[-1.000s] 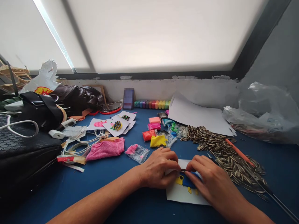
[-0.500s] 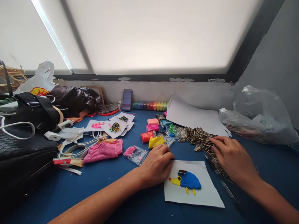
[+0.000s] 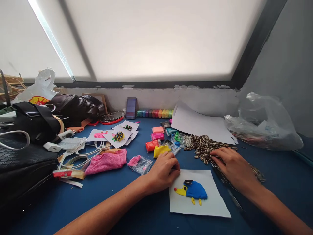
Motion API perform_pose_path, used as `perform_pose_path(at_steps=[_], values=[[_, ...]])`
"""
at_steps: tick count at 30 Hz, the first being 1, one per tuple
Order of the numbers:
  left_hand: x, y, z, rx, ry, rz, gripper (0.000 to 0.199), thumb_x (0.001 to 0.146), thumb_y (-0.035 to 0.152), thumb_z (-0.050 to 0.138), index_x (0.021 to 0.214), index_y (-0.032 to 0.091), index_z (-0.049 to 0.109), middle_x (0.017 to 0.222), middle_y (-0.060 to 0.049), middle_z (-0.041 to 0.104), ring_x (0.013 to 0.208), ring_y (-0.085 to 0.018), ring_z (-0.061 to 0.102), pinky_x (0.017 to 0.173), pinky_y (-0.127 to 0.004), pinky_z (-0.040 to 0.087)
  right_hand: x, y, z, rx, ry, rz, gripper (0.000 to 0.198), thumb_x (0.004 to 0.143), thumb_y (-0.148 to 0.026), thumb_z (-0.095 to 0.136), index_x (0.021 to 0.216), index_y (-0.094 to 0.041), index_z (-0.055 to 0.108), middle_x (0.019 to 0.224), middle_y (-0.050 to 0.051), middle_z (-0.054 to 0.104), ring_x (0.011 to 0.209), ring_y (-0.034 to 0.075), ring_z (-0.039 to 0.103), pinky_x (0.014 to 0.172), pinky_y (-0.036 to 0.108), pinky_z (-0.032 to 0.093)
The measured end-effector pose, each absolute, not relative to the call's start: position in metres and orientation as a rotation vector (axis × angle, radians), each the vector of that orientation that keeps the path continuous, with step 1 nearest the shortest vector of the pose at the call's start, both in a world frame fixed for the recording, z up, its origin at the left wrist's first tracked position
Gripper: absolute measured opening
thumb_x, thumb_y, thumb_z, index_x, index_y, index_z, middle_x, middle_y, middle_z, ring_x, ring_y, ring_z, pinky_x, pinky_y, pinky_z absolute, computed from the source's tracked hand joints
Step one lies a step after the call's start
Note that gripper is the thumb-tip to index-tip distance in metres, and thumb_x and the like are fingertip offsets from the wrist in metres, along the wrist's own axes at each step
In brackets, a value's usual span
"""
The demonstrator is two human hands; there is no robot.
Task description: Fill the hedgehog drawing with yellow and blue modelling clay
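A white paper (image 3: 178, 205) lies before me with a flat clay hedgehog (image 3: 197, 190) on it: blue body, yellow face and feet, red nose. A couple of dark striped seeds are stuck upright at the front of its back. My left hand (image 3: 164, 171) rests at the paper's upper left corner, its fingers curled; what they hold, if anything, is hidden. To the right, my right hand (image 3: 236, 168) pinches at the edge of a pile of sunflower seeds (image 3: 201, 145), thumb and fingertips closed among them. A pen (image 3: 234, 199) lies below that hand.
Yellow clay (image 3: 161, 151) and several coloured clay packets (image 3: 152, 146) sit beyond my left hand. White sheets (image 3: 202, 125) and a plastic bag (image 3: 264, 130) are behind the seeds. At left are finished clay pictures (image 3: 118, 136), a pink cloth (image 3: 106, 162), cables and black bags (image 3: 26, 169).
My right hand has shifted slightly left and its fingertips have drawn together in the seed pile. The left hand stays at the paper's corner. The whole view has moved a little.
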State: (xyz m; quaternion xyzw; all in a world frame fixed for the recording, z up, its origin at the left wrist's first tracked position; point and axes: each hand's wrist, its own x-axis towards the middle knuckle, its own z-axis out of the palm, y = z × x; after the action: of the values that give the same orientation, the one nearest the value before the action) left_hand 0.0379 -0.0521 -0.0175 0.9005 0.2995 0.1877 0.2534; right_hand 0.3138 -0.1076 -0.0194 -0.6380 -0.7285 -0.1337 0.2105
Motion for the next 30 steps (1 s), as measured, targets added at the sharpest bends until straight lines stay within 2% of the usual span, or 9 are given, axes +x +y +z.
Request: perform_pose_path(at_steps=[5, 8, 15, 18, 22, 30], values=[[0.042, -0.052, -0.01, 2.48, 0.828, 0.414, 0.005, 0.085, 0.014, 0.063, 0.089, 0.016, 0.061, 0.096, -0.007, 0.062, 0.092, -0.021, 0.054, 0.084, -0.035, 0.042, 0.312, -0.107, -0.018, -1.768, -1.989, -0.351, 0.032, 0.096, -0.034, 0.044, 0.095, -0.02, 0.073, 0.092, 0.009, 0.072, 0.086, 0.026, 0.067, 0.071, 0.038, 0.053], [0.047, -0.049, -0.002, 2.498, 0.824, 0.334, 0.003, 0.084, 0.013, 0.061, 0.084, 0.016, 0.061, 0.094, -0.006, 0.063, 0.091, -0.021, 0.055, 0.082, -0.033, 0.043, 0.306, -0.103, -0.017, -1.761, -1.992, -0.327, 0.026, 0.095, -0.029, 0.048, 0.098, -0.02, 0.073, 0.094, 0.008, 0.071, 0.089, 0.025, 0.066, 0.074, 0.038, 0.053], [0.054, -0.042, 0.008, 2.509, 0.823, 0.206, 0.009, 0.08, 0.011, 0.059, 0.075, 0.017, 0.063, 0.088, -0.005, 0.066, 0.086, -0.02, 0.059, 0.074, -0.029, 0.042, 0.293, -0.097, -0.019, -1.78, -2.031, -0.289, 0.015, 0.088, -0.019, 0.056, 0.088, -0.02, 0.071, 0.088, 0.007, 0.069, 0.083, 0.025, 0.064, 0.072, 0.039, 0.051], [0.055, -0.042, 0.007, 2.511, 0.815, 0.219, 0.008, 0.081, 0.012, 0.058, 0.077, 0.017, 0.063, 0.089, -0.004, 0.067, 0.086, -0.019, 0.059, 0.074, -0.028, 0.042, 0.291, -0.101, -0.016, -1.765, -2.033, -0.278, 0.015, 0.089, -0.019, 0.054, 0.087, -0.02, 0.069, 0.087, 0.007, 0.069, 0.083, 0.025, 0.064, 0.072, 0.038, 0.051], [0.058, -0.04, 0.004, 2.515, 0.825, 0.264, 0.009, 0.083, 0.012, 0.056, 0.078, 0.017, 0.062, 0.086, -0.003, 0.068, 0.081, -0.017, 0.059, 0.071, -0.026, 0.042, 0.292, -0.107, -0.009, -1.735, -2.015, -0.274, 0.021, 0.094, -0.023, 0.049, 0.095, -0.02, 0.07, 0.091, 0.007, 0.071, 0.088, 0.024, 0.066, 0.075, 0.037, 0.053], [0.06, -0.039, -0.01, 2.574, 0.782, 0.395, 0.01, 0.084, 0.009, 0.057, 0.077, 0.017, 0.057, 0.084, -0.004, 0.064, 0.081, -0.017, 0.056, 0.075, -0.028, 0.04, 0.296, -0.12, 0.001, -1.767, -2.05, -0.274, 0.028, 0.095, -0.028, 0.045, 0.094, -0.021, 0.072, 0.085, 0.007, 0.07, 0.077, 0.022, 0.067, 0.064, 0.034, 0.052]])
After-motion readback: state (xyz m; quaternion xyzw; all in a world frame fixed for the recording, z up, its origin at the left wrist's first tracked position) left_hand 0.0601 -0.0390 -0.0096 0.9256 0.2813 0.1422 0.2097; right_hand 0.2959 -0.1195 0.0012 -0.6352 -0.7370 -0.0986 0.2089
